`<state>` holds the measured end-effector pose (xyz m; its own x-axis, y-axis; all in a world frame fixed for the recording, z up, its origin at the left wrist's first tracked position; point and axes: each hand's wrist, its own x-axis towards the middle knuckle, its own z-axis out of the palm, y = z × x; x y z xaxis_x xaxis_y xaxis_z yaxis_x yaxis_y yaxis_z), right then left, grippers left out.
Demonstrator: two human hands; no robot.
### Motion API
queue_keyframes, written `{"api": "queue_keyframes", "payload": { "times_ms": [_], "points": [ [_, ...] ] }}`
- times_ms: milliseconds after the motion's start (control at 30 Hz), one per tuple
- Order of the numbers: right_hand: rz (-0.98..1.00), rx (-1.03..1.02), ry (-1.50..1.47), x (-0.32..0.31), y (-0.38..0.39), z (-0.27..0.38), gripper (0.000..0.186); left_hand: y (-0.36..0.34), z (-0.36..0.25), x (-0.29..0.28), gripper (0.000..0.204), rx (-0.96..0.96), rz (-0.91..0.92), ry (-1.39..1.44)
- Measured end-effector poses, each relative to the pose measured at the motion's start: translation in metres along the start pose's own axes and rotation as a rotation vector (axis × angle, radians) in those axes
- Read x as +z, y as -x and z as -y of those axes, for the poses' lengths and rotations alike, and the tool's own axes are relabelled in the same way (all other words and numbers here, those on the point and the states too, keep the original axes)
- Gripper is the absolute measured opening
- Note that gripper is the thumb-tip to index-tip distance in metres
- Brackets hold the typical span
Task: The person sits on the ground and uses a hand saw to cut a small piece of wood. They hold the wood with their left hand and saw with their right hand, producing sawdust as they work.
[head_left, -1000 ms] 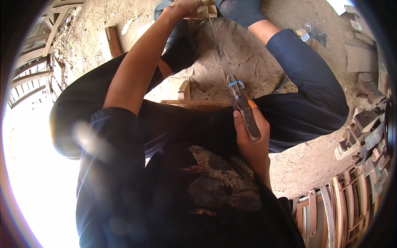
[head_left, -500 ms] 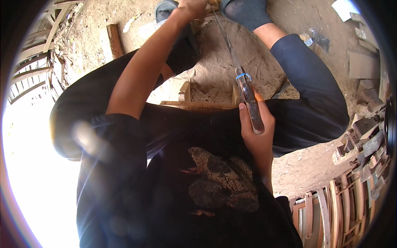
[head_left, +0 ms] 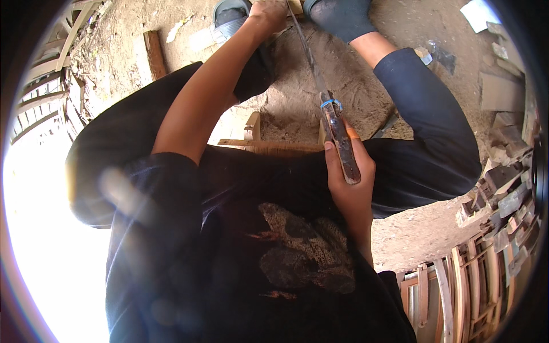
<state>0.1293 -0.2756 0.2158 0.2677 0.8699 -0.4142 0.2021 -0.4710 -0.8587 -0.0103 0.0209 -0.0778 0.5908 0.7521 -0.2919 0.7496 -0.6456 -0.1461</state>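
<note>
In my right hand (head_left: 351,177) is the dark, worn wooden handle of a long-bladed hand tool (head_left: 339,140); fingers and thumb wrap its sides. A blue tie (head_left: 331,103) circles the handle where the narrow blade (head_left: 311,63) begins. The blade runs away from me to a pale wood piece (head_left: 295,7) between my feet, cut off by the upper edge. My left hand (head_left: 269,16) is closed at that piece, beside the blade tip, with its fingertips partly hidden. Whether the blade has teeth cannot be made out.
A low wooden frame (head_left: 269,146) stands between my bent legs. A wood block (head_left: 154,54) lies on the dirt floor at left. Wood offcuts (head_left: 509,194) are heaped at right, above upright slats (head_left: 457,286). A clear plastic scrap (head_left: 443,59) lies near my right foot.
The tool has shifted slightly away from me and to the left, along with my right hand. My left hand has moved slightly nearer and to the right, staying by the wood piece.
</note>
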Motion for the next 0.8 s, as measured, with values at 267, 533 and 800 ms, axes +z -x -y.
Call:
{"api": "queue_keyframes", "payload": {
  "times_ms": [267,533,800],
  "points": [
    [0.033,0.174,0.132,-0.022,0.055,0.028,0.044,0.005,-0.023,-0.049,0.060,-0.016,0.148,-0.075],
    [0.012,0.075,0.174,-0.008,0.051,0.015,0.050,-0.018,-0.016,-0.024,0.044,-0.162,0.254,0.042],
    [0.034,0.194,0.051,0.006,0.006,0.011,0.040,0.004,-0.021,-0.092,0.063,-0.059,0.303,-0.071]
  ]
}}
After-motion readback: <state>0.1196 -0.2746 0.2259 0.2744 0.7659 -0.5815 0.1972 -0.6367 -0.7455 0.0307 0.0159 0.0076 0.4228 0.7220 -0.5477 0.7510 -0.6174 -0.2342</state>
